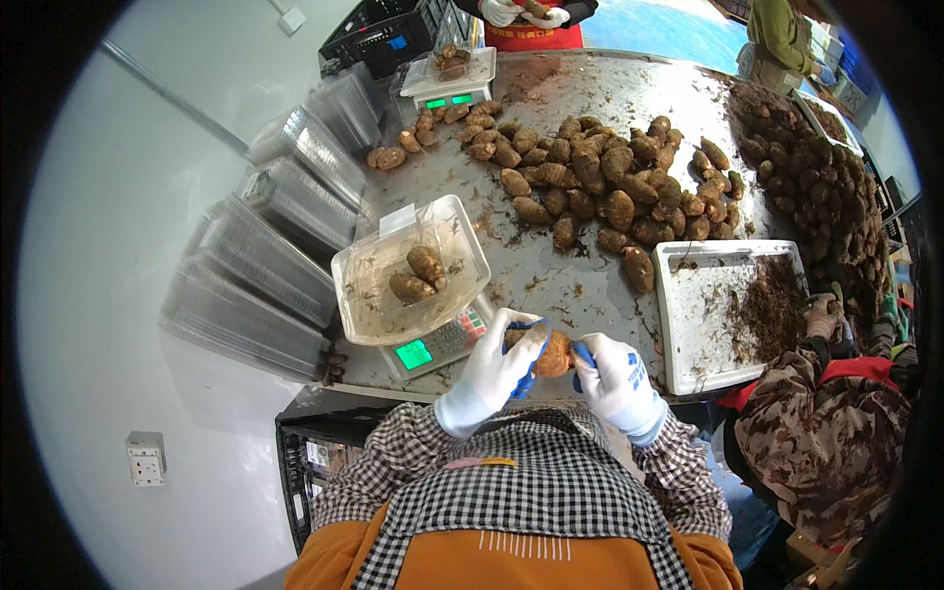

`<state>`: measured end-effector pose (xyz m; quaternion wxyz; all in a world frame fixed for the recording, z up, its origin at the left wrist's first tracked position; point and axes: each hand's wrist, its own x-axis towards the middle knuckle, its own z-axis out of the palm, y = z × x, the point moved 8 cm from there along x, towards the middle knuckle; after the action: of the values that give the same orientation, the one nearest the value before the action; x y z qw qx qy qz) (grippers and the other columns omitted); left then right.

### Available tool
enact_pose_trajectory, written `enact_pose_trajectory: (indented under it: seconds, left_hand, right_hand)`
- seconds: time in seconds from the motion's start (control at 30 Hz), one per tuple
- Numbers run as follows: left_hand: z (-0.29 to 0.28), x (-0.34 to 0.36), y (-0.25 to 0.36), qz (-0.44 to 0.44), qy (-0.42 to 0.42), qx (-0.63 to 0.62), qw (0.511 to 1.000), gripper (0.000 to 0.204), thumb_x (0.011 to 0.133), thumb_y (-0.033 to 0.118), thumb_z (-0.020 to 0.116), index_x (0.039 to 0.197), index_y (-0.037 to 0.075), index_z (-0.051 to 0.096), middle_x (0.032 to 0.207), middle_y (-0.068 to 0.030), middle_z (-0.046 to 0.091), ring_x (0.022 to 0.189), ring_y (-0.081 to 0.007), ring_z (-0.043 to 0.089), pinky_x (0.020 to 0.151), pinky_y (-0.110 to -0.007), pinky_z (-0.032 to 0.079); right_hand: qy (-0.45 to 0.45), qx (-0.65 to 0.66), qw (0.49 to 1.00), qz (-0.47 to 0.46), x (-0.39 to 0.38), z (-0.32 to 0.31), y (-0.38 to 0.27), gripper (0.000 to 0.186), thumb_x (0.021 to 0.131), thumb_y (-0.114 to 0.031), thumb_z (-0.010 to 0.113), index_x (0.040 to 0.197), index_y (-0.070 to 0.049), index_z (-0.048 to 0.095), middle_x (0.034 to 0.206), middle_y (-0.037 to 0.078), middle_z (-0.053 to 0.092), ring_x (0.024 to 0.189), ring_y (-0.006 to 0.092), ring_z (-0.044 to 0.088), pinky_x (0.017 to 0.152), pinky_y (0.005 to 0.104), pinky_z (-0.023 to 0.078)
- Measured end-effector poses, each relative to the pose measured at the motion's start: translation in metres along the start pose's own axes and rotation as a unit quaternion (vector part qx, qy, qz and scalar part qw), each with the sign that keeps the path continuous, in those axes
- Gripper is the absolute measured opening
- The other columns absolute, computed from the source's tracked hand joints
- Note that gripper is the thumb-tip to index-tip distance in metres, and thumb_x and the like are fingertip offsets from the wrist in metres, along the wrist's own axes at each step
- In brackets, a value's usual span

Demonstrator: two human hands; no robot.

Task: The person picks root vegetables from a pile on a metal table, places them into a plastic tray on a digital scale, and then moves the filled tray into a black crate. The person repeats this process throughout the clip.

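A brown taro [555, 354] is held between my gloved hands at the table's near edge. My left hand [500, 362], in a white glove with blue palm, wraps its fingers round the taro's left side. My right hand [619, 382], gloved alike, pinches the taro's right end between thumb and fingers. Just left of them stands a digital scale [433, 346] with a lit green display. On it rests a pale, dirt-specked plastic tray [359, 320], slightly tilted in view, holding two taros [419, 275].
Heaped taros [590, 177] cover the table's middle. A white tray [678, 344] with soil stands right, beside a co-worker's gloved hand [822, 317]. Stacks of clear plastic boxes [265, 256] line the left wall. Across the table are another scale [447, 84], a black crate [379, 39] and another person.
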<state>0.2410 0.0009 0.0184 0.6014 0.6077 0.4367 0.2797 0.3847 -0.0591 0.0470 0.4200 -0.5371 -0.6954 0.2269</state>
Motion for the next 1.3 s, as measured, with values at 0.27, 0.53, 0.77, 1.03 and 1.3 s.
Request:
enact_pose_trajectory:
  seconds: [0.27,0.53,0.77,1.03,1.3]
  left_hand:
    - [-0.002,0.002,-0.007,-0.161,-0.044,-0.042,0.985,0.033,0.099,0.041,0.053,0.102,0.008,0.054,0.071,0.0014,0.052,0.052,-0.0038,0.049,0.045,-0.019,0.036]
    - [-0.002,0.005,-0.021,-0.088,-0.093,0.004,0.992,0.033,0.095,0.040,0.063,0.093,0.007,0.057,0.066,0.0035,0.049,0.048,-0.0023,0.043,0.042,-0.019,0.032]
    - [0.000,-0.004,-0.009,-0.216,-0.127,0.012,0.968,0.030,0.088,0.013,0.067,0.117,0.006,0.058,0.091,-0.0076,0.059,0.082,-0.0197,0.061,0.072,-0.030,0.050]
    - [-0.006,0.000,0.036,0.316,-0.028,0.095,0.943,0.040,0.100,0.039,0.053,0.119,0.003,0.056,0.103,-0.0081,0.062,0.072,-0.0091,0.060,0.057,-0.022,0.048]
    - [-0.006,0.011,-0.003,0.011,-0.033,-0.161,0.986,0.050,0.095,0.035,0.064,0.131,0.003,0.050,0.123,-0.0091,0.058,0.099,-0.0156,0.062,0.070,-0.029,0.055]
  right_hand:
    - [-0.063,-0.279,0.949,-0.133,-0.003,0.008,-0.025,0.049,0.081,-0.012,0.066,0.122,0.007,0.048,0.086,0.012,0.060,0.071,0.0234,0.061,0.057,0.0343,0.051]
    - [-0.135,-0.218,0.954,-0.156,-0.014,0.014,-0.027,0.024,0.079,-0.012,0.065,0.097,-0.005,0.050,0.074,0.006,0.053,0.067,0.0208,0.060,0.055,0.0332,0.052]
    - [-0.130,-0.080,0.986,-0.065,-0.013,0.012,-0.020,0.020,0.079,-0.012,0.067,0.091,-0.006,0.052,0.069,0.009,0.054,0.062,0.0240,0.061,0.056,0.0349,0.050]
    - [0.030,0.049,0.975,0.214,-0.012,0.024,0.076,0.013,0.087,-0.011,0.061,0.096,-0.003,0.059,0.075,0.019,0.063,0.067,0.0308,0.065,0.061,0.0375,0.050]
    - [0.099,-0.168,0.978,0.073,-0.023,0.008,0.112,0.037,0.086,-0.008,0.063,0.121,0.005,0.059,0.119,0.025,0.062,0.108,0.0389,0.060,0.094,0.0411,0.048]
